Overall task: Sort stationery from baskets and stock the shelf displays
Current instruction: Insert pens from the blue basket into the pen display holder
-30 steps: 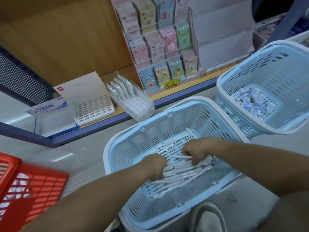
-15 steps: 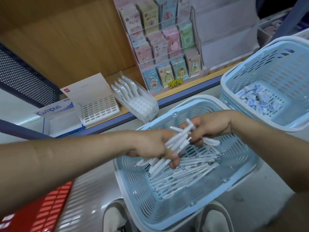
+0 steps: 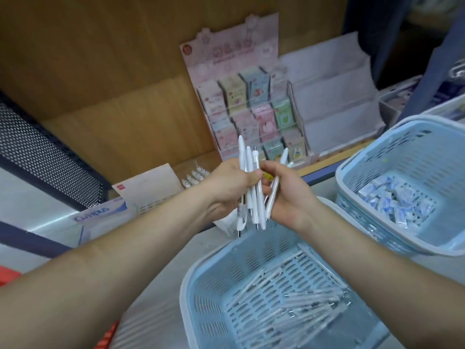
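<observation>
The white click pens [image 3: 247,195] are slim, with metal tips pointing down and plunger ends up, gathered upright in a small bunch held above the near light-blue basket [image 3: 187,301]. The left hand [image 3: 225,187] is curled round this bunch, thumb pressed across the barrels. The right hand [image 3: 289,197], just beside it, grips a single pen [image 3: 275,188] that leans away from the bunch; its fingertips are hidden behind the pens. More loose pens [image 3: 289,307] lie blurred in the near basket. On the shelf, the white pen tray [image 3: 195,175] is mostly hidden by the left hand. The far basket [image 3: 427,157] holds small blue-white packets [image 3: 395,201], too blurred to read.
</observation>
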A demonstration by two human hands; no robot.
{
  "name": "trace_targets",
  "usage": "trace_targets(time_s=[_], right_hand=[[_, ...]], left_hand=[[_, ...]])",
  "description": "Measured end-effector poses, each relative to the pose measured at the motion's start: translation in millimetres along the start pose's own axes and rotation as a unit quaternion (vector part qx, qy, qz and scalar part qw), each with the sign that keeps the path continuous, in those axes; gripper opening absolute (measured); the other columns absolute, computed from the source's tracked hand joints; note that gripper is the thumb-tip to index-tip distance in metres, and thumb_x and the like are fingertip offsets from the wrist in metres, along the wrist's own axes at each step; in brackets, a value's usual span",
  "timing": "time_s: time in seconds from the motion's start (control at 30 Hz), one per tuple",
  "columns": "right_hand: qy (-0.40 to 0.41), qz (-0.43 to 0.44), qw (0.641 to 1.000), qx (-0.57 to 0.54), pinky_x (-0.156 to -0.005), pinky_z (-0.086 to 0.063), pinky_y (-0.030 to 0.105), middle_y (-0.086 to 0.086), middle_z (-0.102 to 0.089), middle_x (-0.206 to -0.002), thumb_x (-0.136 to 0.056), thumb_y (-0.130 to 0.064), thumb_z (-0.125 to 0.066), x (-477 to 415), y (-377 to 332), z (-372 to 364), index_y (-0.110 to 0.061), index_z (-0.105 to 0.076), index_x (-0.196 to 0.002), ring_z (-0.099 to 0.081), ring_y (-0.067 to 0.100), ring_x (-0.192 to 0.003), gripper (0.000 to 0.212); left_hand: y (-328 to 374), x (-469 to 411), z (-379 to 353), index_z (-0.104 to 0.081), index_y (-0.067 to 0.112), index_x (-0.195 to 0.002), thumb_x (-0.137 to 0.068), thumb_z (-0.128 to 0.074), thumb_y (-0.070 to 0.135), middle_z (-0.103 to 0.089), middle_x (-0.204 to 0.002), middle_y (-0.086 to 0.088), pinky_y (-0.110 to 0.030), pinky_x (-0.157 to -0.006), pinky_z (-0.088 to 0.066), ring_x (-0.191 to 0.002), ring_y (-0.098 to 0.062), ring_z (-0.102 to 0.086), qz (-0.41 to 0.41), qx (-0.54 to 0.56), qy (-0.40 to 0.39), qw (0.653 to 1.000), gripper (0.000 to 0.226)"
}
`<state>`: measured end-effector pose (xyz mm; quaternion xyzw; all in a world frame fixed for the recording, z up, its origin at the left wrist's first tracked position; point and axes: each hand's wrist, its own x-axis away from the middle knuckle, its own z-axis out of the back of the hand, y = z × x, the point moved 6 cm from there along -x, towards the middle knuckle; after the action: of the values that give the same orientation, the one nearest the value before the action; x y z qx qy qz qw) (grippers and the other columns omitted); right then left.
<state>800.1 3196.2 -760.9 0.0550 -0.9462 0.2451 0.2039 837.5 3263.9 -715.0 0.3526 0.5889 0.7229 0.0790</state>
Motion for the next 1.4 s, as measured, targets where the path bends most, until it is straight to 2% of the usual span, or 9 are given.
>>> trace_targets(time_s=[0.13, 0.3, 0.5, 0.7, 0.8, 0.9, 0.97, 1.17, 1.4], right_hand=[[0.002, -0.023, 1.000, 0.018, -0.088, -0.054, 0.044, 0.017, -0.069, -0.114, -0.101, -0.045, -0.043, -11, 13, -9, -0.010, -0.064, -0.124, -0.068, 0.029, -0.103, 0.047], [0.004, -0.031, 0.999, 0.008, -0.073, -0.058, 0.043, 0.018, -0.070, -0.113, -0.098, -0.052, -0.042, -27, 20, -14, -0.011, -0.061, -0.125, -0.070, 0.030, -0.099, 0.053], [-0.006, -0.033, 0.999, 0.006, -0.104, -0.045, 0.051, 0.023, -0.063, -0.124, -0.097, -0.050, -0.046, -42, 16, -13, -0.006, -0.056, -0.131, -0.064, 0.034, -0.113, 0.057], [0.022, -0.009, 0.998, 0.058, -0.096, -0.051, 0.047, 0.019, -0.068, -0.115, -0.097, -0.040, -0.054, -55, 13, -13, -0.006, -0.062, -0.124, -0.068, 0.030, -0.106, 0.044], [0.037, 0.013, 0.990, 0.134, -0.088, -0.056, 0.044, 0.019, -0.071, -0.104, -0.099, -0.030, -0.054, -60, 8, -13, -0.007, -0.068, -0.112, -0.070, 0.029, -0.096, 0.031], [0.055, 0.032, 0.980, 0.188, -0.065, -0.056, 0.036, 0.018, -0.068, -0.084, -0.097, -0.022, -0.057, -64, 4, -11, -0.004, -0.068, -0.098, -0.068, 0.027, -0.072, 0.021], [0.073, 0.049, 0.974, 0.210, -0.059, -0.050, 0.033, 0.011, -0.059, -0.069, -0.097, -0.020, -0.058, -67, -6, -7, -0.004, -0.062, -0.088, -0.059, 0.021, -0.058, 0.018], [0.025, -0.001, 0.947, 0.320, -0.067, -0.052, 0.038, 0.017, -0.070, -0.086, -0.094, -0.020, -0.062, -72, -24, -8, -0.004, -0.061, -0.099, -0.072, 0.031, -0.075, 0.017], [0.048, 0.048, 0.969, 0.236, -0.049, -0.049, 0.020, 0.019, -0.071, -0.080, -0.091, -0.009, -0.064, -92, -31, -4, 0.001, -0.064, -0.092, -0.059, 0.016, -0.056, 0.010]], left_hand=[[5, -15, 13, -0.063, 0.014, -0.093, -0.099, -0.053, 0.015, -0.067, -0.086, -0.011, -0.046, -0.085, -0.055, -0.083, -0.029, -0.066, -0.035, -0.113, 0.066, 0.991, 0.012], [11, -27, 25, -0.063, 0.012, -0.104, -0.102, -0.044, 0.026, -0.068, -0.102, -0.012, -0.041, -0.089, -0.050, -0.099, -0.030, -0.063, -0.128, -0.335, 0.090, 0.929, 0.024], [10, -33, 40, -0.053, 0.037, -0.120, -0.099, -0.027, 0.053, -0.041, -0.115, 0.004, -0.040, -0.087, -0.028, -0.108, -0.021, -0.033, -0.118, -0.568, 0.176, 0.795, 0.037], [-5, -39, 46, -0.041, 0.034, -0.129, -0.100, -0.025, 0.049, -0.042, -0.113, -0.003, -0.043, -0.094, -0.031, -0.110, -0.024, -0.033, -0.088, -0.491, 0.166, 0.850, 0.037], [-20, -48, 54, -0.043, 0.033, -0.128, -0.099, -0.029, 0.050, -0.053, -0.111, -0.006, -0.040, -0.096, -0.039, -0.113, -0.022, -0.045, -0.095, -0.369, 0.099, 0.919, 0.036], [-26, -47, 62, -0.057, 0.021, -0.121, -0.101, -0.041, 0.040, -0.063, -0.087, 0.005, -0.025, -0.064, -0.051, -0.069, 0.003, -0.058, -0.103, -0.216, 0.078, 0.968, 0.031], [-31, -47, 76, -0.065, 0.008, -0.104, -0.102, -0.045, 0.034, -0.059, -0.071, -0.003, -0.023, -0.044, -0.043, -0.045, -0.004, -0.047, -0.064, -0.114, 0.121, 0.984, 0.032], [-3, -59, 117, -0.063, 0.003, -0.085, -0.096, -0.058, 0.020, -0.066, -0.064, -0.007, -0.020, -0.048, -0.054, -0.048, -0.011, -0.057, -0.053, 0.238, 0.216, 0.945, 0.021], [-21, -65, 126, -0.067, 0.000, -0.087, -0.087, -0.066, 0.003, -0.073, -0.079, -0.012, -0.020, -0.061, -0.058, -0.062, -0.014, -0.065, -0.066, 0.257, 0.184, 0.946, 0.003]])
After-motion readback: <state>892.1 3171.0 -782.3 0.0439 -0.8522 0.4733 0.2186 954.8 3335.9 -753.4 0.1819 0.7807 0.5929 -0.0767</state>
